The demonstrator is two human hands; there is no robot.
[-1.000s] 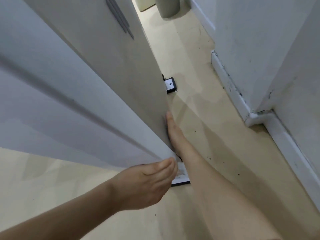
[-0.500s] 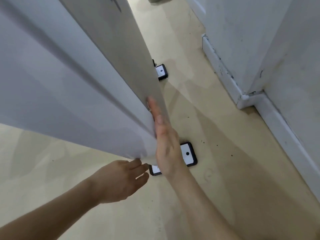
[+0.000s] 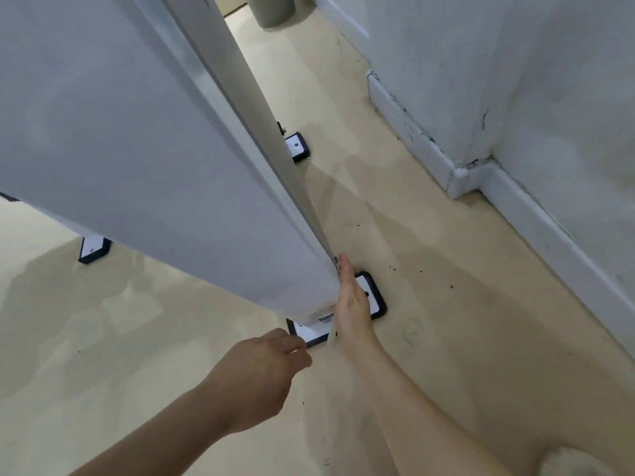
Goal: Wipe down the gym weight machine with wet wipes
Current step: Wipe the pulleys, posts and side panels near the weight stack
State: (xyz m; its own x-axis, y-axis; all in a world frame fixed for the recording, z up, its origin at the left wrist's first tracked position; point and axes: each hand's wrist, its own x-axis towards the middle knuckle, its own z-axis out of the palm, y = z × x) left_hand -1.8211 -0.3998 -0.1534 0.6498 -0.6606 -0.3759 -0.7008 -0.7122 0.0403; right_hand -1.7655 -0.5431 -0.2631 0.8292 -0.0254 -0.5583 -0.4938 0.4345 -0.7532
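At the panel's [image 3: 154,166] bottom corner, your right hand [image 3: 352,304] lies flat, fingers straight toward 12 o'clock, pressing a wipe [image 3: 332,334] on its edge, whose length runs toward 11. Your left hand [image 3: 261,376], at 8 o'clock, is loosely curled, apparently empty.

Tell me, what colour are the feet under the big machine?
White plates with black rims, clearest on the far foot in the head view.
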